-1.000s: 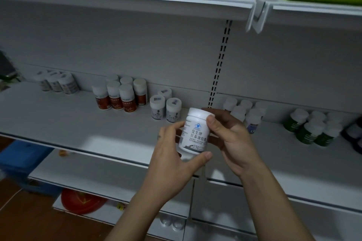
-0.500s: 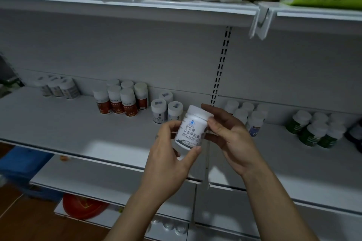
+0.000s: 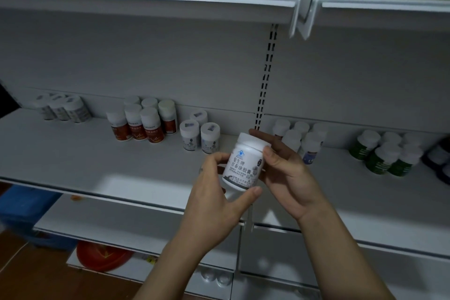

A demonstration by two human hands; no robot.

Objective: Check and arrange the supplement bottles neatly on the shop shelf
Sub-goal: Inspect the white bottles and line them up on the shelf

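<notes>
White supplement bottle is being held up in front of the middle shelf, tilted slightly with its label facing the wearer, probably for checking. Left hand is gripping the base, thumb underneath and fingers curling round the side. Right hand is pinching the cap end, steadying it. Three matching white bottles are standing just behind, likely its group. Red-label bottles are sitting further left and green bottles well right.
</notes>
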